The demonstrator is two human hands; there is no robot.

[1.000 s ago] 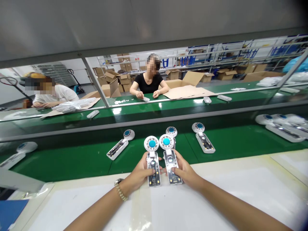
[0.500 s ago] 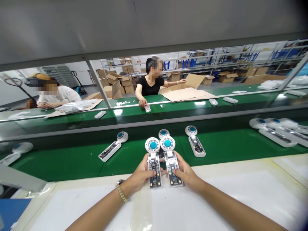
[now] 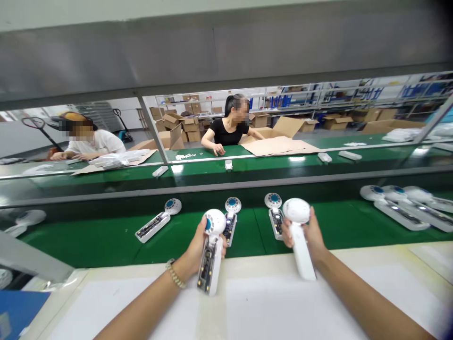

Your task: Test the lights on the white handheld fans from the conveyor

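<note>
My left hand point(image 3: 193, 249) is closed around a white handheld fan point(image 3: 209, 267), turned partly sideways so the circuit board in its uncovered handle still shows. To the right, my right hand point(image 3: 316, 236) grips another handheld fan point(image 3: 303, 252); its smooth white side faces me and hides the board. Both fans are held upright over the near edge of the green belt. Just behind them on the belt lie two more uncovered fans, one fan point(image 3: 232, 206) beside my left hand and one fan point(image 3: 274, 202) partly covered by my right fingers.
Along the green belt point(image 3: 106, 248) lie a fan point(image 3: 152, 225) to the left and several overlapping fans point(image 3: 399, 208) to the right. A white-topped bench point(image 3: 269, 307) is nearest me. Across a rail, two co-workers sit at another belt with cardboard point(image 3: 283, 145). A metal panel point(image 3: 212, 56) hangs overhead.
My hands have moved apart, each with its fan. The right fan has turned to show its plain side, and the left one has rotated partly sideways. A co-worker's hand has released a small white part.
</note>
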